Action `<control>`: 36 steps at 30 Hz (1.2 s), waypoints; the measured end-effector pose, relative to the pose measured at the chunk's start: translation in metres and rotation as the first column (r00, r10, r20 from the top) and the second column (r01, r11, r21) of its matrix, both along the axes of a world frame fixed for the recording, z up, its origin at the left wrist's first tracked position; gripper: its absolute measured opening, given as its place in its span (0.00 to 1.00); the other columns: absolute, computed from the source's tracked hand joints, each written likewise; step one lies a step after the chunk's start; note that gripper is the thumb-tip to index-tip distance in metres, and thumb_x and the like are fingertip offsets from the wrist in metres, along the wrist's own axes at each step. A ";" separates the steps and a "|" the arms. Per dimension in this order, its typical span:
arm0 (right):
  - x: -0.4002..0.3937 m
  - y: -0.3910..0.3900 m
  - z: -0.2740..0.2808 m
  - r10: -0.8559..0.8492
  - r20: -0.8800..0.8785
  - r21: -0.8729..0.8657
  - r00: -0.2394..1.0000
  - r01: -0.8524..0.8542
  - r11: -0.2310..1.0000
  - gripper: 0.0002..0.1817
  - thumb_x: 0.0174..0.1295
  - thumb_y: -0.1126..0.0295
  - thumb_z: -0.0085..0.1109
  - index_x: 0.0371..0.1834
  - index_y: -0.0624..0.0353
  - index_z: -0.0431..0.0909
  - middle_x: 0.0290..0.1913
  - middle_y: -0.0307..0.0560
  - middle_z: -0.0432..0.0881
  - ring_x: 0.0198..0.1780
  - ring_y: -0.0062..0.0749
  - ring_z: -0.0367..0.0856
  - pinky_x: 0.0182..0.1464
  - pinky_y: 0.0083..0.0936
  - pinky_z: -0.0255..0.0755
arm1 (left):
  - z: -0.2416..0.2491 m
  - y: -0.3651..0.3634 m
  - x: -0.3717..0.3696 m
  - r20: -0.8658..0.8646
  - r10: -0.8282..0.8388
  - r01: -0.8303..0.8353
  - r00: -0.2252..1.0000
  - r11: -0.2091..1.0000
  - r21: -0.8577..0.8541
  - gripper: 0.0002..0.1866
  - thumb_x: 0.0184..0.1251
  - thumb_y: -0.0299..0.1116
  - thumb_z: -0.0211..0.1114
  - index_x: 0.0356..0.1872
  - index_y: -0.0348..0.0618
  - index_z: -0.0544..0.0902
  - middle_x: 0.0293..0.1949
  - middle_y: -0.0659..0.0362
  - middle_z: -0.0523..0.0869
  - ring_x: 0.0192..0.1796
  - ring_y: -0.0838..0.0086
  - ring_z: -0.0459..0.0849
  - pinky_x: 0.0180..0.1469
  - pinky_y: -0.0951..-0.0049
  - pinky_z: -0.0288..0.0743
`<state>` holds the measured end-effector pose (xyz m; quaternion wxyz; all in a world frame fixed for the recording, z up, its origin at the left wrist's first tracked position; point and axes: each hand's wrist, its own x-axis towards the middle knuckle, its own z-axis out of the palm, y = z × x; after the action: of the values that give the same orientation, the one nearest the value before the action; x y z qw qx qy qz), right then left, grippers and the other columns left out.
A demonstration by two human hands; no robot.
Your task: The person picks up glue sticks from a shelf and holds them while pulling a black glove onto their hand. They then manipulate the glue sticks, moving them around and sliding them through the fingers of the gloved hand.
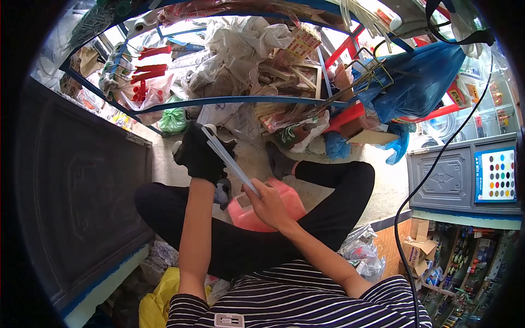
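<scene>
My right hand (268, 204) is closed round the lower end of some thin translucent sticks (232, 164), which slant up to the left. Their upper ends lie against a black cloth-like item (198, 153) that covers my left hand, so its fingers do not show. Whether the black item is a glove or a bag I cannot tell. Below my right hand, between my legs, a pink plastic container (287, 199) rests on the floor.
A blue-framed rack (246, 100) piled with bags and sticks stands ahead. A blue plastic bag (421, 76) hangs at the right. A green bag (174, 118) lies under the rack. Dark doors (82, 175) stand at the left, and a black cable (404, 218) runs down the right.
</scene>
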<state>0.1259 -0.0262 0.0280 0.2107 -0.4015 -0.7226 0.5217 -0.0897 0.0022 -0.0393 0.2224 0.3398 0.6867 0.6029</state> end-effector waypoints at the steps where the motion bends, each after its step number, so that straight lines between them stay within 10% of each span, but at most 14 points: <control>1: 0.000 -0.003 -0.005 0.004 -0.001 0.005 1.000 -0.004 1.000 0.12 0.74 0.64 0.54 0.42 0.64 0.74 0.28 0.64 0.77 0.34 0.67 0.77 0.32 0.46 0.67 | -0.007 0.001 0.000 -0.077 -0.026 0.024 0.997 0.999 -0.030 0.17 0.56 0.50 0.68 0.35 0.48 0.77 0.32 0.60 0.78 0.37 0.57 0.82 0.41 0.49 0.79; 9: 0.002 0.004 -0.006 0.096 0.009 -0.026 0.995 -0.096 0.995 0.15 0.76 0.61 0.53 0.42 0.65 0.74 0.27 0.60 0.75 0.28 0.53 0.75 0.33 0.41 0.67 | 0.064 0.003 0.021 -0.848 -0.396 -0.190 0.353 0.857 -0.479 0.25 0.54 0.55 0.68 0.38 0.41 0.82 0.35 0.50 0.83 0.45 0.55 0.83 0.53 0.57 0.75; 11: -0.001 -0.003 -0.010 0.039 -0.058 -0.097 0.998 -0.045 0.994 0.16 0.78 0.58 0.50 0.43 0.62 0.77 0.23 0.45 0.69 0.27 0.32 0.69 0.31 0.31 0.63 | 0.039 0.012 0.032 -0.969 -0.217 -0.245 0.120 0.939 -0.240 0.27 0.51 0.56 0.70 0.38 0.41 0.83 0.37 0.49 0.83 0.45 0.53 0.83 0.55 0.56 0.74; 12: -0.003 -0.003 -0.012 0.015 -0.089 -0.129 0.996 -0.027 0.991 0.17 0.79 0.57 0.49 0.43 0.61 0.78 0.22 0.37 0.66 0.26 0.22 0.65 0.30 0.27 0.61 | 0.033 0.013 0.040 -0.934 -0.266 -0.186 0.237 0.932 -0.312 0.27 0.54 0.56 0.68 0.40 0.41 0.83 0.38 0.51 0.83 0.44 0.54 0.83 0.55 0.55 0.74; 15: 0.000 0.001 -0.016 -0.085 -0.113 -0.206 0.990 0.060 0.977 0.17 0.80 0.57 0.47 0.46 0.58 0.78 0.23 0.30 0.64 0.26 0.16 0.62 0.29 0.21 0.58 | 0.024 0.013 0.056 -0.778 -0.153 0.026 0.610 0.985 -0.173 0.19 0.68 0.51 0.62 0.43 0.45 0.81 0.38 0.57 0.83 0.41 0.67 0.83 0.45 0.62 0.78; 17: 0.005 0.006 -0.025 -0.100 -0.190 -0.322 0.977 0.035 0.946 0.16 0.80 0.57 0.47 0.51 0.58 0.78 0.24 0.29 0.63 0.25 0.15 0.61 0.28 0.18 0.56 | 0.008 0.015 0.053 -0.008 -0.142 0.141 0.990 0.984 0.108 0.14 0.76 0.49 0.58 0.40 0.50 0.81 0.33 0.61 0.82 0.36 0.74 0.83 0.37 0.71 0.78; 19: 0.011 0.010 -0.023 -0.101 -0.204 -0.394 0.974 0.013 0.919 0.17 0.80 0.57 0.47 0.53 0.57 0.78 0.24 0.28 0.63 0.25 0.14 0.61 0.28 0.17 0.56 | 0.036 0.012 0.049 0.928 -0.210 -0.027 0.307 0.973 0.229 0.14 0.80 0.49 0.54 0.37 0.54 0.80 0.28 0.66 0.80 0.31 0.79 0.81 0.32 0.77 0.76; 20: 0.016 0.013 -0.015 -0.087 -0.183 -0.411 0.979 0.004 0.912 0.17 0.80 0.57 0.47 0.54 0.58 0.79 0.24 0.29 0.64 0.25 0.14 0.61 0.28 0.17 0.57 | 0.042 0.013 0.044 0.976 -0.180 -0.061 0.120 0.980 0.188 0.14 0.80 0.48 0.54 0.37 0.54 0.79 0.28 0.66 0.80 0.30 0.79 0.81 0.31 0.77 0.75; 26: 0.024 0.043 0.013 -0.193 -0.044 -0.069 0.980 0.190 0.979 0.20 0.78 0.54 0.51 0.52 0.58 0.85 0.26 0.30 0.70 0.29 0.13 0.65 0.30 0.19 0.59 | 0.054 0.006 0.048 0.961 -0.235 0.151 0.149 0.965 0.213 0.13 0.80 0.48 0.54 0.37 0.54 0.78 0.27 0.66 0.76 0.26 0.79 0.77 0.27 0.74 0.71; 27: 0.023 0.049 0.031 -0.249 -0.035 -0.087 0.968 0.245 0.966 0.20 0.78 0.53 0.51 0.51 0.58 0.86 0.25 0.30 0.70 0.29 0.13 0.64 0.30 0.19 0.58 | 0.054 0.006 0.052 0.938 -0.267 0.195 0.222 0.955 0.225 0.13 0.80 0.48 0.54 0.37 0.54 0.78 0.27 0.67 0.75 0.25 0.79 0.76 0.26 0.74 0.71; 28: 0.023 0.053 0.040 -0.303 -0.026 -0.104 0.953 0.298 0.949 0.21 0.78 0.53 0.52 0.51 0.58 0.86 0.25 0.30 0.69 0.29 0.13 0.64 0.30 0.19 0.58 | 0.034 0.011 0.050 0.446 -0.490 0.406 0.748 0.871 0.277 0.11 0.78 0.45 0.56 0.38 0.52 0.78 0.28 0.65 0.76 0.27 0.76 0.77 0.28 0.72 0.72; 29: 0.024 0.057 0.033 -0.319 -0.087 -0.012 0.944 0.319 0.948 0.22 0.76 0.51 0.53 0.50 0.59 0.87 0.24 0.28 0.67 0.28 0.12 0.61 0.29 0.18 0.55 | 0.015 0.015 0.048 -0.254 -0.279 0.335 0.926 0.919 0.210 0.09 0.76 0.41 0.58 0.40 0.49 0.78 0.30 0.63 0.77 0.28 0.73 0.78 0.31 0.69 0.73; 31: 0.029 0.059 0.041 -0.319 -0.034 -0.016 0.947 0.319 0.948 0.21 0.76 0.53 0.55 0.49 0.60 0.86 0.25 0.29 0.72 0.28 0.13 0.64 0.32 0.20 0.61 | 0.033 0.016 0.047 -0.859 -0.180 0.372 0.479 0.928 0.013 0.07 0.72 0.35 0.60 0.43 0.45 0.79 0.33 0.59 0.79 0.33 0.68 0.79 0.36 0.65 0.74; 36: 0.031 0.061 0.050 -0.403 0.005 -0.129 0.915 0.400 0.907 0.21 0.73 0.53 0.60 0.39 0.63 0.85 0.23 0.29 0.71 0.27 0.13 0.65 0.30 0.20 0.60 | -0.012 -0.013 0.053 -0.688 -0.571 0.585 0.447 0.769 -0.258 0.15 0.64 0.29 0.64 0.52 0.42 0.80 0.43 0.53 0.83 0.48 0.61 0.81 0.49 0.60 0.75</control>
<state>0.1569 0.0344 0.0775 0.2952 -0.5485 -0.5873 0.5167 -0.0364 -0.0109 -0.0517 0.1159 0.7662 0.5526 0.3069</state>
